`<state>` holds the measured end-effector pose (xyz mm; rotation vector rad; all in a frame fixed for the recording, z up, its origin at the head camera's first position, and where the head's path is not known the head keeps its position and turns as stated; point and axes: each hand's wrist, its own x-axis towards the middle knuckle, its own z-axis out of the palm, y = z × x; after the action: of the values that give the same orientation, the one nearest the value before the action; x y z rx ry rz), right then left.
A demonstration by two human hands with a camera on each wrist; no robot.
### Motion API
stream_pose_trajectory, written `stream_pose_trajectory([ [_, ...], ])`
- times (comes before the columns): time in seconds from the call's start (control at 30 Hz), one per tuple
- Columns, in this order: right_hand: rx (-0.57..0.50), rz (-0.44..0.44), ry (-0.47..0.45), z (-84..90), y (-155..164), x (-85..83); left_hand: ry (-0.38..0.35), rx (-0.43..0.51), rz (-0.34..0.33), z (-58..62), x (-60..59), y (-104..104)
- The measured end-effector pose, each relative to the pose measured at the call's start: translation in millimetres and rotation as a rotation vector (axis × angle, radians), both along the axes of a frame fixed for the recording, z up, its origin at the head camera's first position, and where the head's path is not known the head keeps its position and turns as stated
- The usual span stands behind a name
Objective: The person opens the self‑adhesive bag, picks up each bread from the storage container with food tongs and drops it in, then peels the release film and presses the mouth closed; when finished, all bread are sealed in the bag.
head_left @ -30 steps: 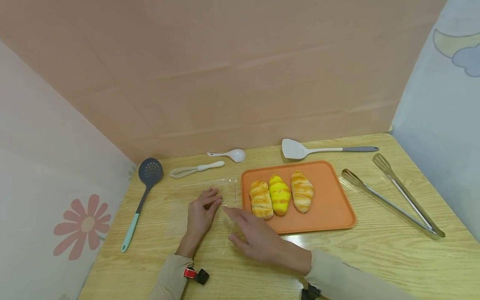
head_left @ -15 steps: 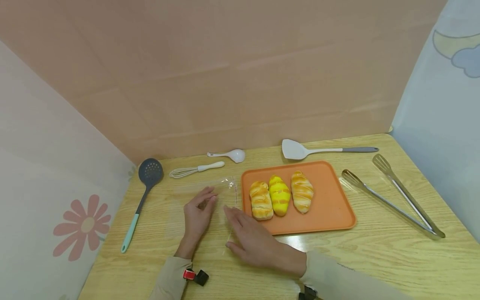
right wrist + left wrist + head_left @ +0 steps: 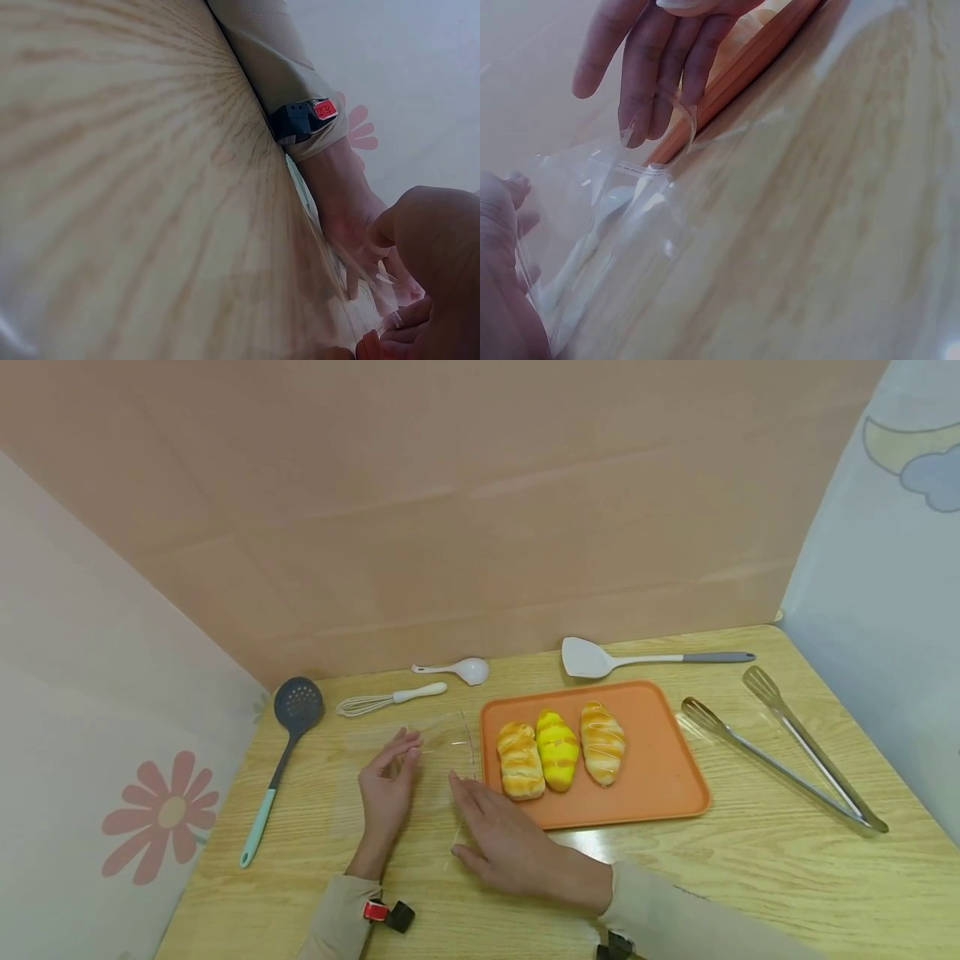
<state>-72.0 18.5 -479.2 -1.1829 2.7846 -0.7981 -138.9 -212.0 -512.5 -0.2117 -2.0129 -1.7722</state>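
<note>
A clear plastic bag (image 3: 438, 768) lies on the table left of the orange tray (image 3: 667, 768), its tray-side mouth partly lifted. My left hand (image 3: 386, 797) pinches the bag's upper layer between thumb and fingers. In the left wrist view the film (image 3: 622, 206) stands up off the wood, stretching from that hand (image 3: 506, 277). My right hand (image 3: 510, 843) is held with fairly straight fingers at the bag's mouth, fingertips right at the film's edge. Three breads lie on the tray: a pale roll (image 3: 521, 762), a yellow one (image 3: 558, 750) and a drizzled one (image 3: 602, 743).
A slotted skimmer (image 3: 298, 710) lies at the left. Behind the bag are a whisk (image 3: 390, 699) and a white spoon (image 3: 471, 671). A spatula (image 3: 588, 658) lies behind the tray, and metal tongs (image 3: 795, 760) spread open at its right. Walls (image 3: 450, 527) enclose the table.
My left hand has drawn back to the left with the bag's upper layer, and the mouth has lifted. The right hand shifted slightly left, then stayed about in place.
</note>
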Motion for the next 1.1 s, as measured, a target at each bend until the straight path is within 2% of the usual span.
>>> stream_pose_trajectory([
  [0.33, -0.029, -0.006, -0.019, 1.3, 1.6, 0.0, 0.038, 0.100, 0.010, 0.1, -1.5, 2.2],
  [0.57, -0.062, -0.018, -0.070, 6.4, 4.9, -2.6, 0.021, 0.093, 0.013, 0.7, -1.0, 1.3],
  [0.83, -0.111, -0.037, -0.102, 14.8, 8.2, -4.5, 0.040, 0.100, -0.004, -0.8, -1.5, 0.9],
  [1.03, -0.195, -0.057, -0.064, 24.0, 13.9, -5.7, 0.061, 0.098, -0.015, -1.4, -2.0, 0.2],
  [1.1, -0.219, -0.068, -0.026, 27.4, 16.7, -6.0, 0.066, 0.096, -0.015, -1.9, -2.3, -0.2],
])
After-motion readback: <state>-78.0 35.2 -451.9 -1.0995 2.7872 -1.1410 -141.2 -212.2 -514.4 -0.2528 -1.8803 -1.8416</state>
